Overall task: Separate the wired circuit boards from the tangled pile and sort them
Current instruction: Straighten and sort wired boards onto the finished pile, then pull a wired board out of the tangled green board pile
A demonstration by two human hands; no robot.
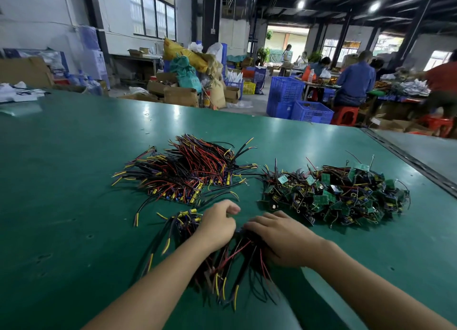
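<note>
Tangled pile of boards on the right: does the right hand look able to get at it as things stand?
Probably yes. The right hand rests on the bundle near the person, and the tangled pile lies just beyond it to the right, with only bare table between.

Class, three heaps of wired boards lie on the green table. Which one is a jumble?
The right-hand heap: its green boards face every way. In the far stack and the near bundle, the wires run combed together.
</note>
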